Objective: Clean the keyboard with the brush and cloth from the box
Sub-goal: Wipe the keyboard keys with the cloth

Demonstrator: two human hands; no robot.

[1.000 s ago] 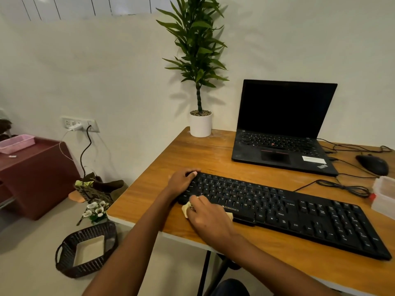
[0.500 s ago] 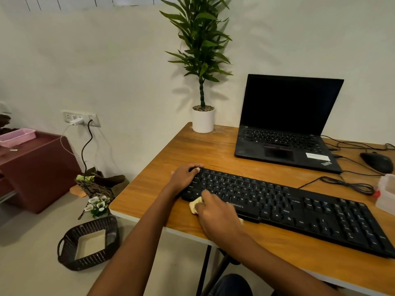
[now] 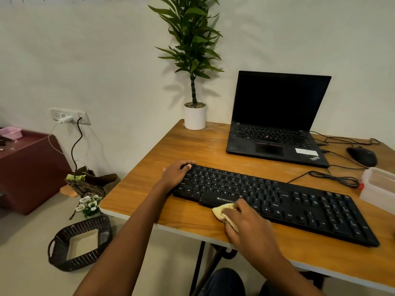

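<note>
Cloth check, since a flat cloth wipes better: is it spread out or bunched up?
Bunched up: the right hand grips the cloth as a crumpled wad at the front edge of the keyboard.

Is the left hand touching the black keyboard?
Touching. The head view shows the left hand wrapped over the left end of the keyboard, with its thumb on the far corner.

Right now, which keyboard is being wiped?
The big separate keyboard nearest the person: the right hand holds a yellow cloth on its front edge, the left hand holds its corner. Nobody touches the laptop behind it.
</note>
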